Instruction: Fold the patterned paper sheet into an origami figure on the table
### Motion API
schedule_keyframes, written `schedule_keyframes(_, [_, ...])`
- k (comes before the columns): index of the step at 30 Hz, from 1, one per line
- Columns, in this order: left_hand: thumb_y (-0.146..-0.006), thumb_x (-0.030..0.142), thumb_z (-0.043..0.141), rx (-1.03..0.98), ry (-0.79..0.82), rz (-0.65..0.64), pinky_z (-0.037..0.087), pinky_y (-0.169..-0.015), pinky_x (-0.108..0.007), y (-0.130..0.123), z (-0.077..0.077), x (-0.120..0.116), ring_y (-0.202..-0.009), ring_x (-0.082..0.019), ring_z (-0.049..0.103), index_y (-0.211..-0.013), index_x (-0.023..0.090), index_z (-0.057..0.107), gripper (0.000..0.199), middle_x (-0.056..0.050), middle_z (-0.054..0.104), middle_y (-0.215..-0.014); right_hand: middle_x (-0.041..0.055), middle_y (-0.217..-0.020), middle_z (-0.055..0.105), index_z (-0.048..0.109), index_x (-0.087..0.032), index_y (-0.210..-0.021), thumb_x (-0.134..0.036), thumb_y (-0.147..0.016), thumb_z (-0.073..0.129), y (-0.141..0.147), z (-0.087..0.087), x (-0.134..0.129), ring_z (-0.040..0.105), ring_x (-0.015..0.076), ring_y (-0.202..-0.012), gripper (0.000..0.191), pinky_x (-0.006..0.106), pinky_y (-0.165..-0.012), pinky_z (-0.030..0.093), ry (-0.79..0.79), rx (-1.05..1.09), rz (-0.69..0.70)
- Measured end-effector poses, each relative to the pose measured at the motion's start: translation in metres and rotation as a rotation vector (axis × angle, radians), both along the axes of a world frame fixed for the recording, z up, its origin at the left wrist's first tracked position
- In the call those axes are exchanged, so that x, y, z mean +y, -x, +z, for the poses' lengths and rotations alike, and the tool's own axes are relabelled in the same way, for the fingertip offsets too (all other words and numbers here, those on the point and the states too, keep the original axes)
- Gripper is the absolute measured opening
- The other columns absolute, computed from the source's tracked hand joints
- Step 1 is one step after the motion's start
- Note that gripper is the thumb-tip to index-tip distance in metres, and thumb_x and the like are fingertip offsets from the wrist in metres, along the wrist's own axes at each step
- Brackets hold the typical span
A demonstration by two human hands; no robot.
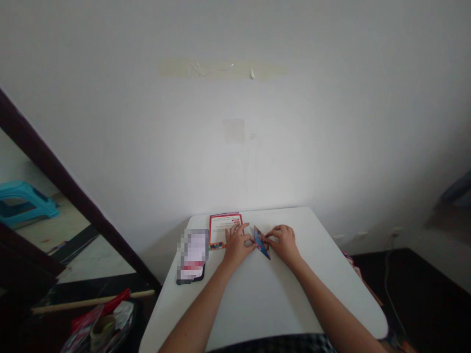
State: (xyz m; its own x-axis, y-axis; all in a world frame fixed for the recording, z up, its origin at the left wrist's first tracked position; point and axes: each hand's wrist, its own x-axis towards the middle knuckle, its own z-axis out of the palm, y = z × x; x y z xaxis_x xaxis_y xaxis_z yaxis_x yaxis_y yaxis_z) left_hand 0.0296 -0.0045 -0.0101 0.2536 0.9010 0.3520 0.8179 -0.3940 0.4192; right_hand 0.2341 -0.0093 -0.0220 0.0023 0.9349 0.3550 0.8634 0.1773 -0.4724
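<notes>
A small folded piece of paper, blue with a patterned print and pointed at both ends, is between my hands over the white table. My left hand pinches its left side, with the other fingers spread over a red-bordered printed card. From the right, my right hand holds the paper's other edge between thumb and fingers. The fingertips partly cover the paper, so its exact fold is hard to make out.
Left of the card lies a phone, its screen blurred out. A white wall borders the table's far edge. On the floor at left are a filled bin and a wooden stick; a blue plastic stool stands beyond the doorway.
</notes>
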Motion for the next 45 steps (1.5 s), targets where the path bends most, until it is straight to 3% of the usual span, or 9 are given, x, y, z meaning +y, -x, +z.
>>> schedule_keyframes(6, [-0.075, 0.035, 0.074, -0.007, -0.023, 0.049, 0.018, -0.114, -0.058, 0.001, -0.002, 0.002, -0.133, -0.027, 0.034, -0.112, 0.039, 0.069, 0.037, -0.001, 0.049, -0.141, 0.0034, -0.108, 0.062, 0.076, -0.038, -0.09, -0.048, -0.08, 0.068, 0.0, 0.004, -0.002, 0.047, 0.0258, -0.115, 0.017, 0.043, -0.103, 0.029, 0.007, -0.007, 0.03])
schedule_keyframes(10, [-0.081, 0.035, 0.069, 0.03, -0.058, 0.105, 0.021, -0.112, -0.06, 0.001, -0.005, 0.003, -0.133, -0.029, 0.034, -0.122, 0.04, 0.063, 0.042, -0.005, 0.045, -0.143, 0.0022, -0.106, 0.064, 0.076, -0.04, -0.088, -0.044, -0.078, 0.07, 0.0, 0.001, 0.0, 0.048, 0.0256, -0.113, 0.012, 0.043, -0.102, 0.031, -0.026, -0.01, 0.058])
schedule_keyframes(15, [-0.083, 0.036, 0.066, 0.031, -0.083, 0.143, 0.023, -0.109, -0.064, 0.001, -0.009, 0.005, -0.132, -0.032, 0.036, -0.102, 0.032, 0.072, 0.02, -0.007, 0.047, -0.141, 0.003, -0.103, 0.065, 0.077, -0.039, -0.086, -0.042, -0.077, 0.071, -0.001, -0.004, 0.003, 0.049, 0.0266, -0.111, 0.011, 0.044, -0.099, 0.034, -0.079, -0.009, 0.099])
schedule_keyframes(20, [-0.079, 0.03, 0.07, -0.029, -0.121, 0.154, 0.025, -0.109, -0.061, 0.002, -0.01, 0.008, -0.129, -0.03, 0.04, -0.084, 0.027, 0.071, 0.006, -0.006, 0.051, -0.136, 0.0028, -0.102, 0.065, 0.076, -0.038, -0.087, -0.042, -0.08, 0.067, -0.002, -0.007, 0.004, 0.05, 0.0258, -0.11, 0.012, 0.043, -0.099, 0.035, -0.114, 0.008, 0.1])
schedule_keyframes(28, [-0.078, 0.026, 0.071, -0.221, -0.273, 0.166, 0.04, -0.102, -0.045, 0.008, -0.013, 0.018, -0.116, -0.025, 0.052, -0.075, 0.021, 0.067, 0.007, -0.007, 0.06, -0.122, 0.0044, -0.101, 0.065, 0.076, -0.034, -0.089, -0.051, -0.079, 0.067, -0.011, -0.016, 0.014, 0.051, 0.0254, -0.108, 0.022, 0.041, -0.096, 0.039, -0.156, 0.076, 0.128])
schedule_keyframes(33, [-0.075, 0.026, 0.073, -0.285, -0.304, 0.178, 0.042, -0.099, -0.045, 0.01, -0.015, 0.021, -0.114, -0.026, 0.053, -0.069, 0.02, 0.065, 0.012, -0.007, 0.062, -0.118, 0.0048, -0.102, 0.066, 0.075, -0.03, -0.084, -0.042, -0.077, 0.072, -0.013, -0.021, 0.018, 0.052, 0.0258, -0.108, 0.015, 0.041, -0.095, 0.04, -0.157, 0.097, 0.13])
schedule_keyframes(40, [-0.077, 0.028, 0.071, -0.306, -0.299, 0.187, 0.043, -0.098, -0.045, 0.01, -0.013, 0.022, -0.111, -0.025, 0.056, -0.076, 0.022, 0.07, 0.006, -0.006, 0.064, -0.115, 0.0042, -0.103, 0.066, 0.075, -0.029, -0.083, -0.04, -0.075, 0.073, -0.013, -0.024, 0.019, 0.052, 0.0256, -0.11, 0.013, 0.041, -0.096, 0.039, -0.159, 0.091, 0.15])
schedule_keyframes(45, [-0.076, 0.031, 0.073, -0.258, -0.27, 0.269, 0.041, -0.098, -0.048, 0.01, -0.007, 0.017, -0.112, -0.026, 0.055, -0.076, 0.023, 0.071, 0.008, -0.006, 0.065, -0.117, 0.004, -0.103, 0.066, 0.076, -0.03, -0.083, -0.042, -0.074, 0.074, -0.013, -0.024, 0.018, 0.052, 0.0263, -0.111, 0.016, 0.041, -0.097, 0.039, -0.173, 0.101, 0.152])
